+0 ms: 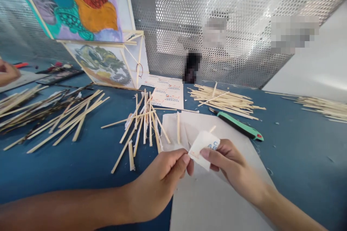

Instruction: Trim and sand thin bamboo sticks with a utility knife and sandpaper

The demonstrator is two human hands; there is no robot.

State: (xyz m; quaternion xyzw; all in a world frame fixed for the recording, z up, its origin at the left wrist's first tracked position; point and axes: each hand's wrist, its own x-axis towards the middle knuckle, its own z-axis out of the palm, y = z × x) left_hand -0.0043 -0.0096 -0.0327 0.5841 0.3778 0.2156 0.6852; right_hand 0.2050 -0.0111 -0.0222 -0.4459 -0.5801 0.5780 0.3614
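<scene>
Both my hands meet low in the middle over a grey sheet of card (pixel 217 202). My right hand (pixel 230 168) pinches a small white printed paper piece (pixel 204 148) wrapped round a thin wooden stick whose tip (pixel 213 129) pokes out above. My left hand (pixel 159 184) has its fingers curled, thumb and forefinger pinched at the paper's lower left edge. Just left of the hands lies a loose heap of thin wooden sticks (pixel 143 122).
A green-handled knife (pixel 238 125) lies right of the card. More stick piles (pixel 225 101) lie behind, at far right (pixel 322 106) and at left (pixel 54 115). Painted kite-like panels (pixel 81 11) stand at back left before perforated metal. Another person's hand (pixel 7 72) shows at the left edge.
</scene>
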